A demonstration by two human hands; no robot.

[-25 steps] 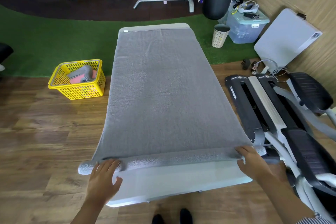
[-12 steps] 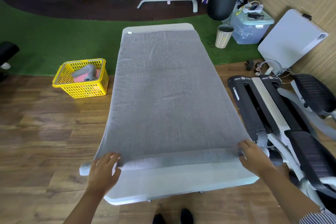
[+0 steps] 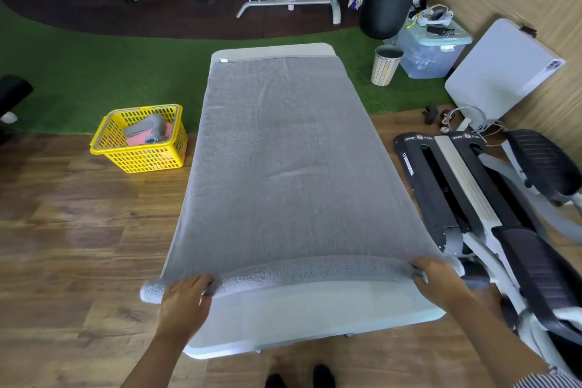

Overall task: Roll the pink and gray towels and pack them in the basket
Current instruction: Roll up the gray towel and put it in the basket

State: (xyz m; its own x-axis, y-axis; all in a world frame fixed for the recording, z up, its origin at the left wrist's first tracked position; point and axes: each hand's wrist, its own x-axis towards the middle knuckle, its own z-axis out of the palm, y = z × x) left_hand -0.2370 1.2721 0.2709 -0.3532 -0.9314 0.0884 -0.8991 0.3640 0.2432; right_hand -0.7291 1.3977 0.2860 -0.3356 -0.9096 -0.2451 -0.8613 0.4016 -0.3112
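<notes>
Right now your left hand (image 3: pixel 184 299) and right hand (image 3: pixel 439 277) each curl over an end of the started roll on the gray towel (image 3: pixel 283 167), spread along the table (image 3: pixel 315 318). It looks soft and floppy, so grip the roll's ends evenly. The yellow basket (image 3: pixel 140 154) waits far left.

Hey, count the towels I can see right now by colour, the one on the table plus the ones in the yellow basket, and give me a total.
Gray towels: 2, namely the gray towel on the table and a rolled gray towel in the yellow basket.
Pink towels: 1, the rolled pink towel in the basket.
Total: 3 towels that show; any beneath them are hidden.
</notes>
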